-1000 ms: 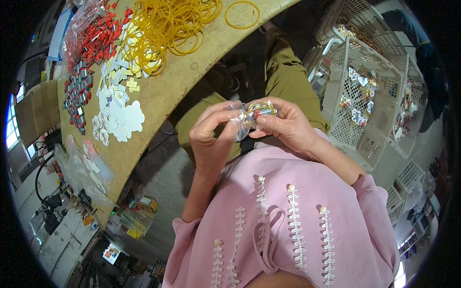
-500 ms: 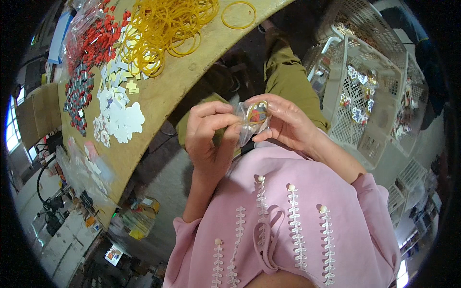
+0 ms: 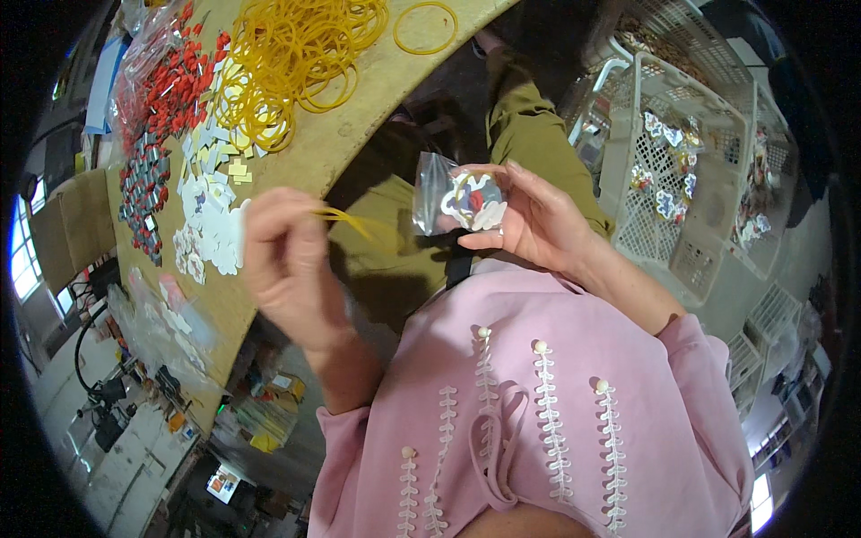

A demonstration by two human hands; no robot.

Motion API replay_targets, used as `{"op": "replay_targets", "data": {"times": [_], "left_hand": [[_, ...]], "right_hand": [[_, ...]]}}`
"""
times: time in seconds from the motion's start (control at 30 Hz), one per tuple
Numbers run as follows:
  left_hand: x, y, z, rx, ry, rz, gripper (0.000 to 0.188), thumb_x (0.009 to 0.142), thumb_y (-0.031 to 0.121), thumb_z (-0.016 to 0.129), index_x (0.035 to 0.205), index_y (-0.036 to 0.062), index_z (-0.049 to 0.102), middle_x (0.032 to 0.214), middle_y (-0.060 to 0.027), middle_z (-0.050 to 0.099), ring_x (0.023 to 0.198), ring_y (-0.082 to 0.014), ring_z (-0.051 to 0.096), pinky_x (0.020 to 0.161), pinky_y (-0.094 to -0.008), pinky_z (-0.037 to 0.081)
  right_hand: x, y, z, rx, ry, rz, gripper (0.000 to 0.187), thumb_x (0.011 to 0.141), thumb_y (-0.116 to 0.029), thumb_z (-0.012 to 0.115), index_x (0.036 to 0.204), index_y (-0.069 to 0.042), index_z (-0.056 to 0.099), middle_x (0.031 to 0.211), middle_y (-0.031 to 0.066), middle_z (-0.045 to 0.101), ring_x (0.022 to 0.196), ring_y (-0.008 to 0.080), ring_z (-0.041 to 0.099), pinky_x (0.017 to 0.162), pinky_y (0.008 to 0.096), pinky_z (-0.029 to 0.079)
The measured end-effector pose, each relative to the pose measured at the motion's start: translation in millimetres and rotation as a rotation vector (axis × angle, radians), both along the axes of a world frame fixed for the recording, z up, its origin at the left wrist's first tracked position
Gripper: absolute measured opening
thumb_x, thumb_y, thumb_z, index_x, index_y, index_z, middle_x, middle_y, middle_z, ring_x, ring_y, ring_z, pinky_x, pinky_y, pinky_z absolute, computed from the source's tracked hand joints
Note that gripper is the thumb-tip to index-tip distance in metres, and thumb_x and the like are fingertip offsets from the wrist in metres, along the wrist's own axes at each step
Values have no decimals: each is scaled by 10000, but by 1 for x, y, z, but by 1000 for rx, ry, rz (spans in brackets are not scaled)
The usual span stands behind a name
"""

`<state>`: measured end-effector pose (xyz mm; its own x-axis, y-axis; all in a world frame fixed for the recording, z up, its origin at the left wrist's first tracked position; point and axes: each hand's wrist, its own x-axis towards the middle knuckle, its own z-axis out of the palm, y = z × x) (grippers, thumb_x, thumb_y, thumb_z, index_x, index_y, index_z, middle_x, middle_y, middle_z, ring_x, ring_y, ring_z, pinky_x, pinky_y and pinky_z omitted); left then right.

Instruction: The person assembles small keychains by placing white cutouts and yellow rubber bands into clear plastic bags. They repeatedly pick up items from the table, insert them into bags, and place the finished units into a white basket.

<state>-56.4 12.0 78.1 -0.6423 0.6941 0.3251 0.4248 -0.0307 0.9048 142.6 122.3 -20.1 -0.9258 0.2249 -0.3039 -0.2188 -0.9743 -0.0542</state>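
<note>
Where both hands were pressed together on the small clear bag [image 3: 459, 199] a moment ago, the left hand [image 3: 285, 260] is now pulling away toward the table [image 3: 359, 117], fingers pinching a yellow rubber band [image 3: 345, 220] stretching rightward. The right hand [image 3: 529, 220] is holding the bag above the lap, fingers curled round it, its long axis lying left to right.

Two hands: the left hand [image 3: 285, 260] pinches one yellow rubber band [image 3: 345, 219], the right hand [image 3: 529, 220] holds one small clear bag [image 3: 457, 199]. One loose yellow band [image 3: 425, 27] lies apart from one heap of bands [image 3: 287, 63], too tangled to count. Two white plastic baskets [image 3: 668, 170], as far as can be told
</note>
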Motion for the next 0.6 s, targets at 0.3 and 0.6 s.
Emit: {"op": "replay_targets", "data": {"times": [0.3, 0.6], "left_hand": [[-62, 29, 8, -172, 430, 310, 187, 930, 43, 650, 1114, 30, 678, 1002, -21, 639, 797, -73, 542, 699, -223, 452], [26, -4, -24, -229, 139, -214, 328, 726, 69, 810, 1022, 56, 669, 1127, -130, 629, 889, -161, 578, 679, -250, 447]], "right_hand": [[1, 1, 15, -39, 32, -14, 679, 1055, -506, 305, 1447, 45, 371, 1388, 210, 515, 1272, 347, 541, 1054, 505, 472], [1, 5, 29, 114, 1, 14, 806, 1014, -597, 337, 1474, 64, 322, 1475, 224, 424, 1358, 341, 452, 1113, 511, 401]]}}
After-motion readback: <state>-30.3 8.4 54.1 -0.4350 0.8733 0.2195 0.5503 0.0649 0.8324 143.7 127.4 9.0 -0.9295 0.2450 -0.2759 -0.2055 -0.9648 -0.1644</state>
